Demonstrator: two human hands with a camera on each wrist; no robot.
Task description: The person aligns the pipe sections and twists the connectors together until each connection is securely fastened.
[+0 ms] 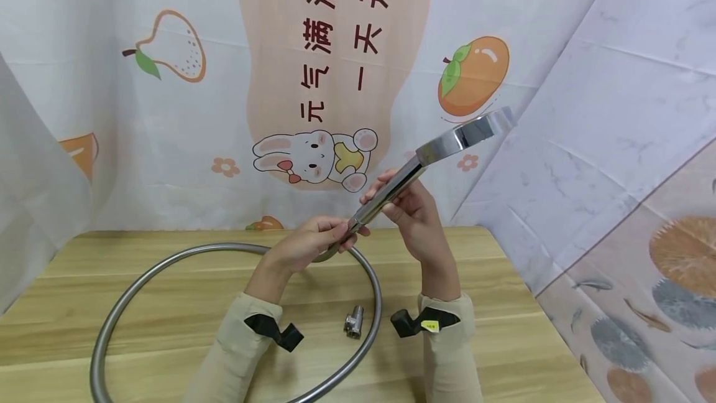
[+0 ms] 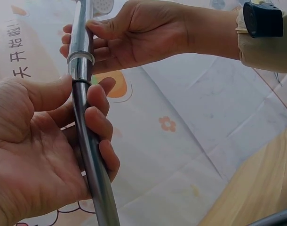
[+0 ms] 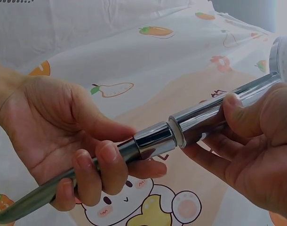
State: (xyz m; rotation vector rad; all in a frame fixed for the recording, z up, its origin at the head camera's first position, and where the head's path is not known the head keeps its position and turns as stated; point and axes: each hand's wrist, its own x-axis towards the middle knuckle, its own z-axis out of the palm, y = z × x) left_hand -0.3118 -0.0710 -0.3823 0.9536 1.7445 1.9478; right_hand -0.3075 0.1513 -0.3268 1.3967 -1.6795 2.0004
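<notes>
A chrome handheld shower head (image 1: 455, 140) is held up above the table, its round head toward the upper right. My right hand (image 1: 416, 216) grips its handle, thumb on one side and fingers behind. With curled fingers my left hand (image 1: 302, 246) holds the grey metal shower hose (image 1: 376, 285) just below its end. In the right wrist view the hose's chrome connector (image 3: 155, 140) lines up with the handle's lower end, right at its rim, where a pale ring (image 3: 179, 133) shows. The rest of the hose loops down onto the table.
Inside the hose loop, a small chrome angle valve (image 1: 353, 322) lies on the wooden table (image 1: 498, 341). A printed curtain (image 1: 184, 142) hangs behind the table, and more cloth (image 1: 570, 111) covers the right side. Black wrist mounts (image 1: 425, 322) sit on both sleeves.
</notes>
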